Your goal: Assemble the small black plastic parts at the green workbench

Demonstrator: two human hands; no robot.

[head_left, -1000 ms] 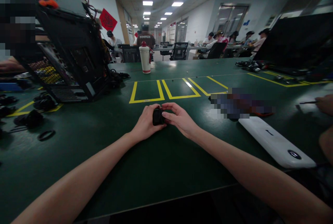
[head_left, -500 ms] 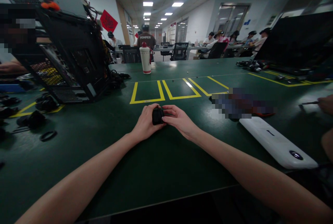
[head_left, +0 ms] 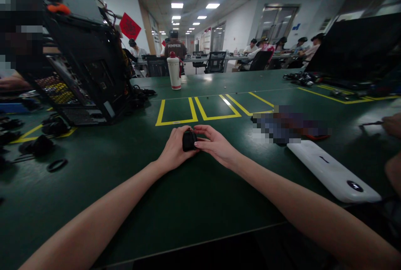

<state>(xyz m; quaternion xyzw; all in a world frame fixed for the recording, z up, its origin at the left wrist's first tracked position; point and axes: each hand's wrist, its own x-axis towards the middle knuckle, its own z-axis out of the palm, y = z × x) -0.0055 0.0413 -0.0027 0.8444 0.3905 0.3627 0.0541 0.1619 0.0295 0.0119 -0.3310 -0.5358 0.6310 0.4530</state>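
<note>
A small black object is held between my two hands above the green table, just in front of the yellow tape outlines. My left hand wraps round its left side, with the thumb beneath it. From the right, my right hand touches it with thumb and fingertips, the fingers bent round its edge. What the object is cannot be made out, and part of it is hidden by my fingers.
An open computer case stands at the left, with black cables and a black ring near it. A white cup stands behind the tape. On the right lie a white device and a blurred item; another person's hand is beyond.
The view has shifted very slightly. Both hands keep their hold on the black object, with hardly any movement.
</note>
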